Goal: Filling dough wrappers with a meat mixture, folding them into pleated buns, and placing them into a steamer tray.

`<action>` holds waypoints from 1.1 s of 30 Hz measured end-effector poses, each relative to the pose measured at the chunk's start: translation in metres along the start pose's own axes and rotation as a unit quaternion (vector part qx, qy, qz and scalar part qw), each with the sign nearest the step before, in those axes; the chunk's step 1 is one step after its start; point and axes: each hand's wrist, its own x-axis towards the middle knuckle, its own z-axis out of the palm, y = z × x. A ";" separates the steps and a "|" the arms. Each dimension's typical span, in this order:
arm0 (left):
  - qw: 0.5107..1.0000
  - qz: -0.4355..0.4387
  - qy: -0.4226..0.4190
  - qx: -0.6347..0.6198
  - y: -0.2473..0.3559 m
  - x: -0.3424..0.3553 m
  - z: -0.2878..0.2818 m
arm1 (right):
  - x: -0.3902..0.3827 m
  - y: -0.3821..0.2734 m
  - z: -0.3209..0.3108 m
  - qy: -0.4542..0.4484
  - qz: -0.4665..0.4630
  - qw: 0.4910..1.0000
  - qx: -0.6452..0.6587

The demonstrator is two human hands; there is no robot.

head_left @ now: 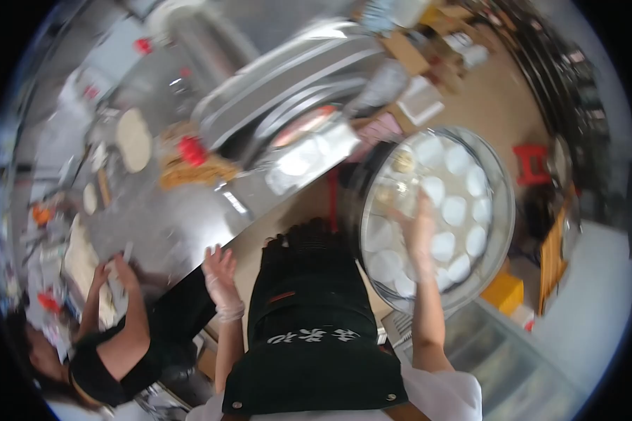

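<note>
Beside me on the right is a large round metal steamer tray [504,210] with several flat white dough rounds [453,210] spread over its base. Over its left half reaches my right hand [420,228], its fingers smeared by motion. Close to those fingertips are a shiny, clear patch and a small yellowish lump [402,161], too blurred to identify. My left hand [221,275], in what looks like a clear glove, is raised by the steel worktable's edge with fingers spread and nothing in it.
At left, a co-worker's hands [112,272] are at a long strip of dough [81,256] on the steel worktable [182,235]. A flat dough piece [133,140] lies farther back. A big metal machine [288,77] stands ahead; a red stool [531,165] and yellow box [504,288] are right.
</note>
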 end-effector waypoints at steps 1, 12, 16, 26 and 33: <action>1.000 0.003 -0.003 0.008 -0.004 0.002 -0.001 | -0.003 -0.006 -0.018 0.026 0.017 0.999 -0.015; 0.997 0.011 0.062 -0.042 0.010 -0.001 -0.034 | -0.052 -0.176 0.016 -0.074 -0.157 0.947 0.268; 0.994 0.010 0.098 -0.043 0.029 0.016 -0.054 | -0.070 -0.212 0.079 -0.208 -0.134 0.938 0.243; 0.997 -0.014 0.031 -0.063 0.076 0.099 -0.082 | -0.072 -0.291 0.156 -0.122 -0.093 0.977 0.151; 0.996 -0.045 0.004 -0.073 0.085 0.124 -0.100 | -0.046 -0.330 0.184 0.002 -0.098 0.975 0.197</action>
